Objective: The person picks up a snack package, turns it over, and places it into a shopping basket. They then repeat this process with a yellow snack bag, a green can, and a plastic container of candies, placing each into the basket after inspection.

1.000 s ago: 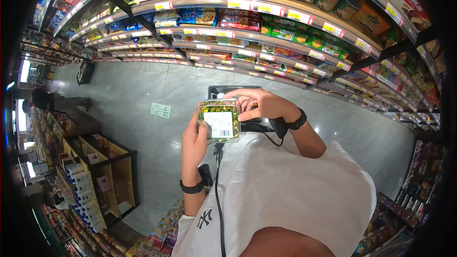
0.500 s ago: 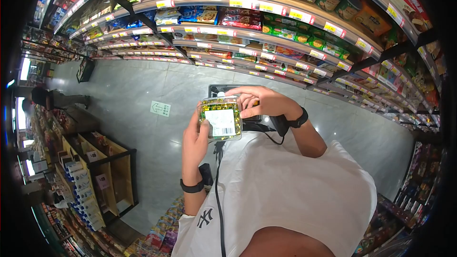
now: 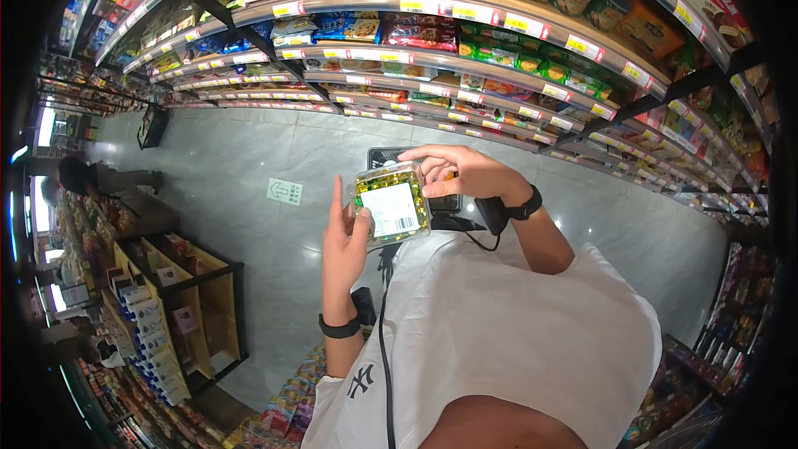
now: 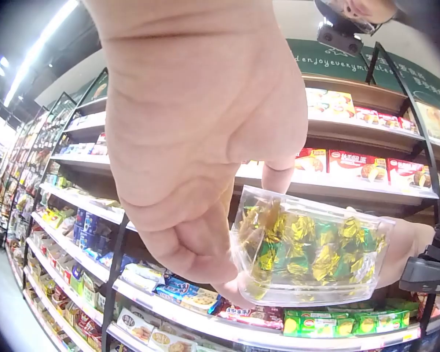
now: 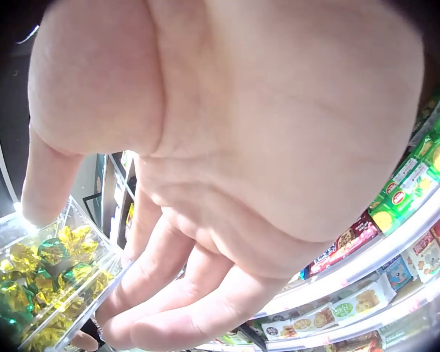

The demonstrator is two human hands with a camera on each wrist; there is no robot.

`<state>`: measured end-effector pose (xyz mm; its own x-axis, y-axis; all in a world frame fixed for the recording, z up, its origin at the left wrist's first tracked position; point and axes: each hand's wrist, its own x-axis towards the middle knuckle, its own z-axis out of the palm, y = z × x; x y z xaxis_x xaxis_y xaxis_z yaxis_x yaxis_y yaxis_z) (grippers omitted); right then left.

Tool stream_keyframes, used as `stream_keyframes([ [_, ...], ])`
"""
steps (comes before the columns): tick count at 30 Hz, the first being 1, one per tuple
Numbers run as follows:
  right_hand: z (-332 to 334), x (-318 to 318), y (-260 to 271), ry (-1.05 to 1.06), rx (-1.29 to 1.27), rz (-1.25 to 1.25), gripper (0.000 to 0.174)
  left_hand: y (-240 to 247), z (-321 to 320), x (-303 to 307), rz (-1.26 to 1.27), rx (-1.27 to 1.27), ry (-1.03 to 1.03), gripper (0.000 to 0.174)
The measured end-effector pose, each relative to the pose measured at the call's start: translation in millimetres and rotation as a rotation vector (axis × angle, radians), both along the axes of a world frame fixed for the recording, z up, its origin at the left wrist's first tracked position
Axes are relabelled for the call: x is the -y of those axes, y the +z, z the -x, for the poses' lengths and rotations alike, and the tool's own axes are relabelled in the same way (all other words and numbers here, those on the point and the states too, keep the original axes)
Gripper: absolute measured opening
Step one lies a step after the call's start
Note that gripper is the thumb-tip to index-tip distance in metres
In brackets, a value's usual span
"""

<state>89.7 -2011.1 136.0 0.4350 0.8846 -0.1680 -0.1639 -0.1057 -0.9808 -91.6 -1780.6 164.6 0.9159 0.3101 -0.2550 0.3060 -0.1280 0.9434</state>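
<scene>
Item: clear plastic box of gold- and green-wrapped sweets [image 3: 378,180], white barcode label [image 3: 388,210] up, held at chest height. Right hand [image 3: 461,175]: thumb and curled fingers grip its far end. Left hand [image 3: 342,241]: thumb and lower fingers pinch the near edge, forefinger straight. I judge it picked up, not yet set anywhere.

Aisle floor [image 3: 241,158] open ahead. Shelves [image 3: 499,75] wall off the right, a display rack [image 3: 199,299] the left; candy box [image 3: 391,208] dead centre.
</scene>
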Motion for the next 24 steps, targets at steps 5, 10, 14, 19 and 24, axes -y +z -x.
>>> stream_keyframes([
  [5,1,1,-1,-0.036,0.046,0.014,0.062,4,-2,5,0.031,0.026,0.027,0.078],
  [10,1,2,-4,-0.042,0.072,0.044,0.060,7,-2,5,-0.052,0.003,0.028,0.075],
  [14,1,3,0,-0.046,0.045,0.052,0.060,-4,1,0,-0.092,0.001,0.014,0.073],
  [19,0,3,-2,-0.034,0.054,0.073,0.059,2,0,2,-0.127,-0.043,0.022,0.073],
  [24,0,3,-6,-0.035,0.114,0.034,0.059,-3,1,2,-0.102,-0.015,0.047,0.074],
])
